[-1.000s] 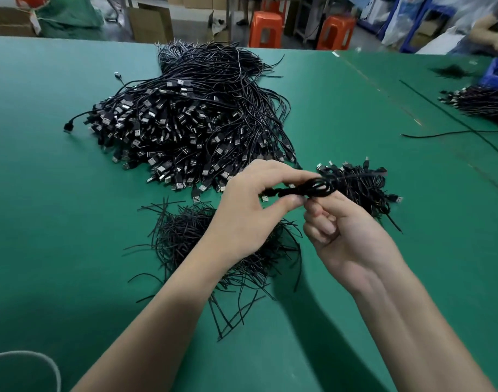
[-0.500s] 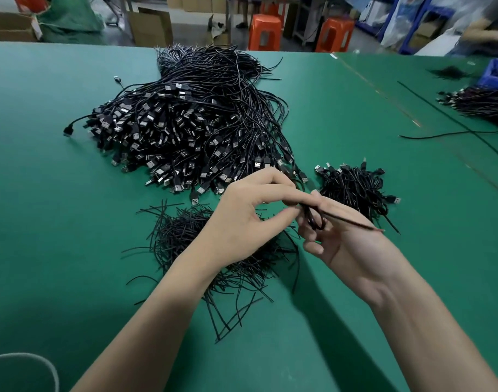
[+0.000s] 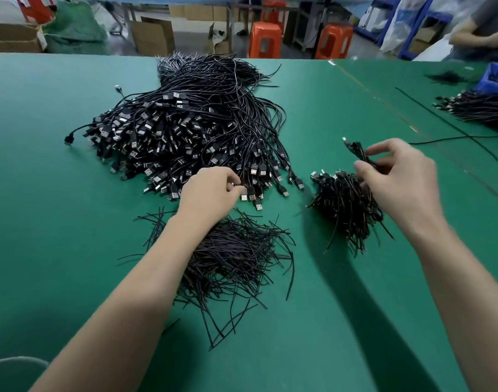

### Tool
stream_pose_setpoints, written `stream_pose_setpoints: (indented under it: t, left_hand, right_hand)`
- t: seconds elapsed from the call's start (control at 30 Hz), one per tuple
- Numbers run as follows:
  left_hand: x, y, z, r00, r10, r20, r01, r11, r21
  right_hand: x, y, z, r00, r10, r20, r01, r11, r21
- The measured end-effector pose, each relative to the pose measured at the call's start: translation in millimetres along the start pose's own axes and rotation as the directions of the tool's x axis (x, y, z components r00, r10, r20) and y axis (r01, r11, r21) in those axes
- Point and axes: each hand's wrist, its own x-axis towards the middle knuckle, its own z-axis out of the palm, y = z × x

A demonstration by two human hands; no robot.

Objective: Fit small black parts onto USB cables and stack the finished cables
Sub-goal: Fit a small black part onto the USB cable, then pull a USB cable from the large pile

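A big heap of black USB cables (image 3: 191,131) lies on the green table (image 3: 44,222), plugs pointing toward me. In front of it sits a loose pile of thin black ties (image 3: 233,258). To the right is a small stack of coiled, tied cables (image 3: 343,205). My left hand (image 3: 211,193) reaches over the ties to the near edge of the heap, its fingertips pinching at a USB plug (image 3: 243,193). My right hand (image 3: 400,176) holds a coiled finished cable (image 3: 355,151) in its fingertips just above the small stack.
Another cable pile (image 3: 479,108) and a blue bin (image 3: 496,77) lie at the far right, with a long loose cable (image 3: 454,137) running across the table there. Orange stools (image 3: 264,38), cardboard boxes and another person (image 3: 485,26) stand beyond the far edge.
My hands were together, tying a coiled cable. They have parted: the right carried the tied cable right over the small stack, the left reached forward to the heap's plugs.
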Motion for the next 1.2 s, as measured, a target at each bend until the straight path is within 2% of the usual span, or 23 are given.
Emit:
stream_pose_setpoints:
  t: [0.1, 0.2, 0.27, 0.43, 0.57, 0.63, 0.73, 0.8, 0.9, 1.0, 1.03, 1.07, 1.13, 1.2]
  left_hand:
    - [17, 4, 14, 0.998, -0.027, 0.051, 0.015, 0.976, 0.216]
    - [30, 11, 24, 0.997, -0.046, 0.057, 0.025, 0.946, 0.322]
    - [34, 16, 27, 0.998, -0.043, 0.051, 0.022, 0.933, 0.36]
    - [33, 18, 35, 0.999, -0.029, 0.038, 0.013, 0.927, 0.375]
    - [33, 18, 40, 1.0, -0.022, 0.004, 0.019, 0.923, 0.384]
    - [34, 19, 39, 0.999, -0.037, 0.027, 0.026, 0.942, 0.334]
    - [34, 15, 34, 0.989, -0.056, 0.135, 0.05, 0.998, 0.045]
    - [28, 13, 24, 0.976, 0.015, 0.218, 0.025, 0.983, -0.181]
    - [5, 16, 0, 0.925, 0.227, 0.304, -0.122, 0.937, -0.328]
    - [-26, 23, -17, 0.787, 0.423, 0.449, -0.256, 0.886, -0.385]
    - [-35, 26, -18, 0.771, 0.43, 0.471, -0.299, 0.896, -0.328]
    - [-42, 27, -18, 0.783, 0.415, 0.463, -0.341, 0.909, -0.239]
    - [-52, 28, -21, 0.83, 0.374, 0.414, -0.357, 0.926, -0.12]
    - [-57, 24, -27, 0.846, 0.357, 0.395, -0.322, 0.934, -0.155]
  right_hand:
    - [13, 9, 2, 0.997, 0.022, 0.07, 0.006, 0.926, -0.378]
    - [11, 15, 5, 0.974, 0.096, 0.207, 0.023, 0.862, -0.506]
    - [6, 16, 5, 0.97, 0.097, 0.221, 0.027, 0.866, -0.5]
    - [-4, 2, 0, 0.996, -0.064, 0.057, 0.08, 0.943, -0.323]
    - [-13, -16, 7, 0.985, -0.103, 0.137, 0.123, 0.981, -0.149]
    - [-17, -23, 16, 0.971, -0.125, 0.202, 0.148, 0.984, -0.103]
    - [-24, -32, 28, 0.948, -0.123, 0.295, 0.117, 0.992, 0.038]
    - [-30, -37, 36, 0.929, -0.105, 0.356, 0.052, 0.986, 0.156]
    - [-39, -45, 53, 0.873, 0.036, 0.486, -0.186, 0.946, 0.264]
    - [-49, -51, 67, 0.719, 0.15, 0.679, -0.471, 0.822, 0.318]
    - [-53, -52, 71, 0.674, 0.146, 0.724, -0.565, 0.733, 0.379]
    - [-58, -53, 74, 0.654, 0.121, 0.747, -0.629, 0.636, 0.447]
    - [-64, -55, 79, 0.682, 0.075, 0.728, -0.666, 0.474, 0.575]
    - [-64, -55, 77, 0.734, 0.091, 0.673, -0.658, 0.34, 0.672]
